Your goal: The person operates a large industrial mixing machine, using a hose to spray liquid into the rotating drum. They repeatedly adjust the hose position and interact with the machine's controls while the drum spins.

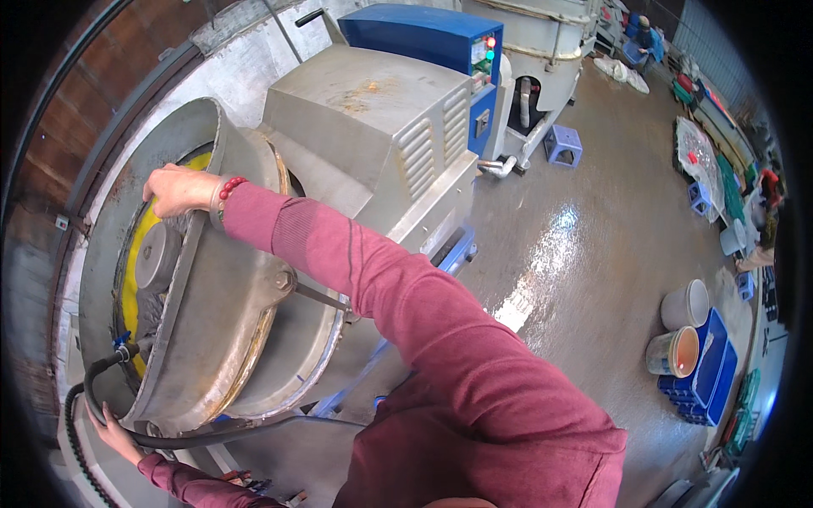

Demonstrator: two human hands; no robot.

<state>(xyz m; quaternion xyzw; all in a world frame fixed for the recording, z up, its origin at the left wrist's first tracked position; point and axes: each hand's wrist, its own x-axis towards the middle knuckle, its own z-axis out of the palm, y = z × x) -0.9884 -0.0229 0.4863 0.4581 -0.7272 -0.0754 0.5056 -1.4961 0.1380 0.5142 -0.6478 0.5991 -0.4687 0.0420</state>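
A large round metal bowl [224,313] of a machine stands tilted at the left, a yellow liquid or surface [129,292] showing inside it. Within it sits a round grey metal hub [157,256]. My right hand [179,191], a red bead bracelet at its wrist, reaches over the bowl's upper rim with its fingers curled; what they grip, if anything, is hidden. At the lower rim my left hand [115,435] wraps round a black hose [212,438]. The hose's end, with a small blue-handled valve [123,339], points into the bowl.
Behind the bowl are a sloped metal housing [364,89] and a blue control box [406,34] with lit buttons. A blue stool [562,146], two buckets [684,305] and a blue crate [716,364] stand on the wet floor [584,245]. Far off, a person [648,42] is bent down.
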